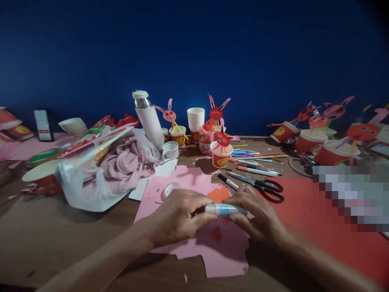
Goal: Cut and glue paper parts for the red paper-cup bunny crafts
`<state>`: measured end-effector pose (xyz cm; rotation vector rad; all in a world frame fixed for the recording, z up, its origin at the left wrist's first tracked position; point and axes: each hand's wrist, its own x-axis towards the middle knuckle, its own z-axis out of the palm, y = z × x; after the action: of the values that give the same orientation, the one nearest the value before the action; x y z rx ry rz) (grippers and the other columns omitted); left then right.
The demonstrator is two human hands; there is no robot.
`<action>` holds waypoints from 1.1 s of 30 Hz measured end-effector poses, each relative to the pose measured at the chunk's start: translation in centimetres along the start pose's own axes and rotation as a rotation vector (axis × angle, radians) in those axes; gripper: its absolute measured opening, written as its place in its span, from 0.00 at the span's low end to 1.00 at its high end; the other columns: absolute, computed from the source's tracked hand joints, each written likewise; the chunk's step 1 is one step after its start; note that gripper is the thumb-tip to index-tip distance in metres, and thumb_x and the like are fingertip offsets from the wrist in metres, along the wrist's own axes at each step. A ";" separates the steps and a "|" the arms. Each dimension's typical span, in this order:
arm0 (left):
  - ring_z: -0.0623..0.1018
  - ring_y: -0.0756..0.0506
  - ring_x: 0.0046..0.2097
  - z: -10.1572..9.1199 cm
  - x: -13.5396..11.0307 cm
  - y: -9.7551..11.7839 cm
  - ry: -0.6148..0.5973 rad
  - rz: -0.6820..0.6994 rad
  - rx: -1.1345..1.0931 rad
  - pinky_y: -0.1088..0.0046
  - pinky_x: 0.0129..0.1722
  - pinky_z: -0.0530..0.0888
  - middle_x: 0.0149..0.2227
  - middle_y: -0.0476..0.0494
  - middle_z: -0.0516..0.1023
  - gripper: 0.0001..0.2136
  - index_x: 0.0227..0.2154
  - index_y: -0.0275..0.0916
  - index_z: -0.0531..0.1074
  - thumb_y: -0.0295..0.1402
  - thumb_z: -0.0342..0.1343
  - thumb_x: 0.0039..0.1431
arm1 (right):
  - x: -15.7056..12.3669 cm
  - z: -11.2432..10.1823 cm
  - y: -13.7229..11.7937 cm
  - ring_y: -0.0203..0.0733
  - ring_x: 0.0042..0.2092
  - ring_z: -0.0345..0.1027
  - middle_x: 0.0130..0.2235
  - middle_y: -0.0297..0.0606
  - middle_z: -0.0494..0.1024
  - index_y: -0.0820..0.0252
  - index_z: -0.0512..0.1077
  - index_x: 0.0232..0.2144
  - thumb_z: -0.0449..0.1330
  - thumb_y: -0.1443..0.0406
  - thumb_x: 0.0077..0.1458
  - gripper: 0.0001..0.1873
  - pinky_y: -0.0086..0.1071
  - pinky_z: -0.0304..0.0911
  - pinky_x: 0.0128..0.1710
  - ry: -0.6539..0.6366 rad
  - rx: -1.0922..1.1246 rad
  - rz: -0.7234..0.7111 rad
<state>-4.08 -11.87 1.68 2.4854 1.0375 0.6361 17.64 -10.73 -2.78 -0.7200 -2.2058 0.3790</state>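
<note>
Both of my hands grip a glue stick (224,209), a pale tube with a blue label, held level over the cut pink paper (194,243). The fingers and thumb of my left hand (179,213) close round its left end. At the other end, my right hand (255,215) pinches it between thumb and fingers. Just behind the tube lies an orange paper piece (219,194), partly hidden by my hands. A small red paper disc (216,234) rests on the pink sheet below. A roll of tape (170,188) sits behind my left hand.
Black-handled scissors (269,187) and a marker (227,181) lie beyond my right hand. Red paper (328,227) covers the right side. Paper cups with rabbit faces (221,154) stand at the back. A plastic bag (91,190) and a leaning thermos (149,121) occupy the left.
</note>
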 end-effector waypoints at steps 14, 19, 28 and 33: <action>0.69 0.51 0.28 1.5 -0.5 -1.2 0.060 -0.245 -0.341 0.76 0.28 0.68 0.30 0.50 0.73 0.28 0.52 0.39 0.63 0.41 0.60 0.47 | -0.1 0.6 0.0 0.39 0.33 0.70 0.33 0.36 0.75 0.57 0.71 0.37 0.57 0.59 0.53 0.11 0.28 0.66 0.31 0.004 0.357 0.454; 0.70 0.49 0.33 1.5 -1.8 -0.5 0.166 -0.125 -0.239 0.73 0.32 0.69 0.34 0.45 0.73 0.20 0.47 0.38 0.65 0.39 0.55 0.52 | -0.1 -0.6 0.2 0.35 0.24 0.67 0.27 0.33 0.73 0.57 0.68 0.34 0.61 0.58 0.49 0.11 0.25 0.63 0.20 0.194 0.486 0.569; 0.65 0.46 0.30 4.1 -4.1 -0.2 -0.066 0.261 0.216 0.69 0.28 0.59 0.28 0.45 0.70 0.12 0.26 0.36 0.67 0.40 0.49 0.57 | -0.1 -1.2 -0.7 0.38 0.29 0.68 0.30 0.35 0.74 0.55 0.67 0.35 0.56 0.64 0.54 0.05 0.30 0.64 0.28 0.004 0.191 0.172; 0.63 0.47 0.30 4.4 -4.2 -0.8 -0.083 0.208 0.224 0.67 0.30 0.58 0.28 0.45 0.69 0.12 0.25 0.37 0.66 0.39 0.47 0.59 | 0.0 -0.2 -0.7 0.39 0.30 0.66 0.28 0.34 0.74 0.55 0.67 0.35 0.56 0.69 0.50 0.08 0.33 0.61 0.30 -0.195 0.016 0.039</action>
<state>-4.81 -15.15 -3.49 2.8148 0.8682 0.4936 17.54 -11.26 -2.33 -0.7454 -2.3707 0.5048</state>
